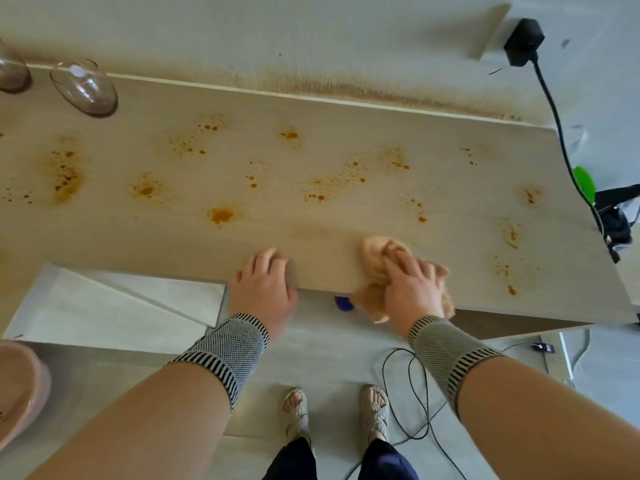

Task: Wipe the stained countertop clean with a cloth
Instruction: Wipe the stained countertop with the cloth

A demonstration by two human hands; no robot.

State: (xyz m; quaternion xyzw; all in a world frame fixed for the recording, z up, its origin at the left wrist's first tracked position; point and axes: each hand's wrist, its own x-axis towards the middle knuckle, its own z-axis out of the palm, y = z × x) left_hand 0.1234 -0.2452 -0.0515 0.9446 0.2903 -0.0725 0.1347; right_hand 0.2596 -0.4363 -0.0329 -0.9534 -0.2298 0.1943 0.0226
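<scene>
Counter (311, 109): a pale slab running wide to either side of the fingers, its near edge right under both palms; orange stains (221, 215) speckle it ahead of the fingertips and out past both hands, up to the back wall.
Open room: bare surface lies ahead of the fingers and to their right, all the way to the right end; to the far left, two upturned glasses (85, 88) stand well beyond the left fingertips.
Right hand (412, 285): fingers spread and pressed flat on the cloth (384, 251), which is bunched at the near edge, part of it hanging off behind the palm.
Left hand (265, 285): fingers loosely bent, resting on the counter edge, holding nothing; seemingly bracing.
Progress: likely early; only the patch around the fingers looks pale and clear.
Risk, cloth: the overhanging part could slide off the edge if the stroke pulls back toward the body.
Risk, smearing: a bunched, already tinted cloth may spread orange rather than lift it.
Risk, glasses: a long leftward sweep could knock them.
Risk, cord (554, 109): it drops past the right end, where a wide stroke could snag it.
</scene>
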